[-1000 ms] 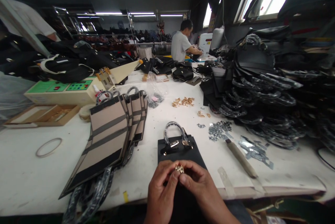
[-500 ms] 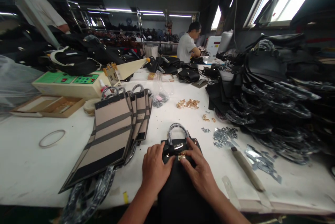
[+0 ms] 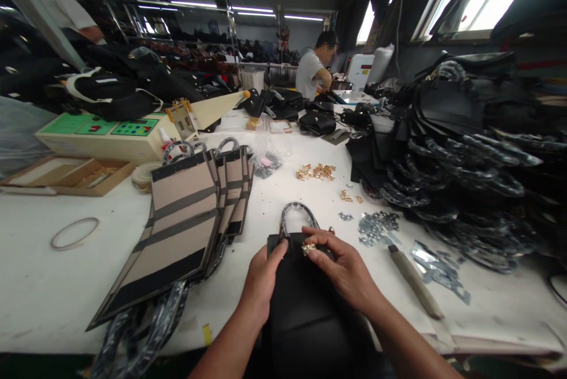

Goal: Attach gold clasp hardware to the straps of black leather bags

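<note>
- The left hand (image 3: 260, 278) was clamped on the upper left of the black bag (image 3: 305, 320).
- The right hand (image 3: 348, 267), apart from the left, pinched gold fittings (image 3: 309, 248) over the bag.
- The bag lay across the near edge of the desk (image 3: 221, 314).
- Beige-faced panels (image 3: 177, 222) lay left; metal plates (image 3: 378, 228) lay right.
- A gold hardware pile (image 3: 322, 172) lay beyond.

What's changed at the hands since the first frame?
Left hand let go of the gold fittings, moved left and took hold of the black bag near its top-left corner. Right hand kept the fittings, now over the bag. The bag's front hardware has gone from view. Gold pile and beige panels stayed put.
</note>
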### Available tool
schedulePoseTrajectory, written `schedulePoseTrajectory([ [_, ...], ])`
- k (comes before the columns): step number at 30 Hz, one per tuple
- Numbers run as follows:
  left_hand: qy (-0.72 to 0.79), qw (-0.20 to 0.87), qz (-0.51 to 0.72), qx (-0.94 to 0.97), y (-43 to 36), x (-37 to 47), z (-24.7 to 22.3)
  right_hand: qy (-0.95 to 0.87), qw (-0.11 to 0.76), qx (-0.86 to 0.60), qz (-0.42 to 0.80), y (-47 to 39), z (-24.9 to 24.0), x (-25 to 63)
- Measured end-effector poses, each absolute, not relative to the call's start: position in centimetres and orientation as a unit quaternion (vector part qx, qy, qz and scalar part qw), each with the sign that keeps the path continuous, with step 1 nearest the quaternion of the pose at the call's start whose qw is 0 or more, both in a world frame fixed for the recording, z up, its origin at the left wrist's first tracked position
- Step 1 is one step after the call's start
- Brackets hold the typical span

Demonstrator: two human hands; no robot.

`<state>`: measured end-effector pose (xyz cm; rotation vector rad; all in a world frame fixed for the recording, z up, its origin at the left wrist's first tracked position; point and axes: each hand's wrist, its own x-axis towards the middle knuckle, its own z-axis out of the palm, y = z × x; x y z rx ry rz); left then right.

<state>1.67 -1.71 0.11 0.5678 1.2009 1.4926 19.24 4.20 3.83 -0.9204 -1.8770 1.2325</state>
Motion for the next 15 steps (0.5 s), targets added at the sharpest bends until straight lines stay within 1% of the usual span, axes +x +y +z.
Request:
schedulePoseTrajectory([
  [2,0.458,0.588,0.644,0.173,-1.9,1.7,0.5,-0.744,0.346,-0.401,0.408,5.4,3.7,20.1],
  [4,0.404,0.638,0.646,0.112,-1.8,1.8,0.3,-0.778,0.318,-0.418,0.344,6.5,3.4,21.0],
  [7,0.333,0.718,0.61,0.039,-1.4,1.8,-0.2,-0.842,0.258,-0.387,0.274,7.7,2.8,21.9],
  [8,0.319,0.73,0.604,0.029,-1.3,1.8,-0.4,-0.857,0.243,-0.374,0.259,7.9,2.7,22.0],
  [13,0.333,0.669,0.66,0.079,-1.0,1.6,-1.3,-0.894,0.193,-0.349,0.205,8.2,2.9,21.6],
  [15,0.332,0.676,0.652,0.087,-1.0,1.5,-1.7,-0.904,0.174,-0.347,0.178,8.2,3.1,21.2],
])
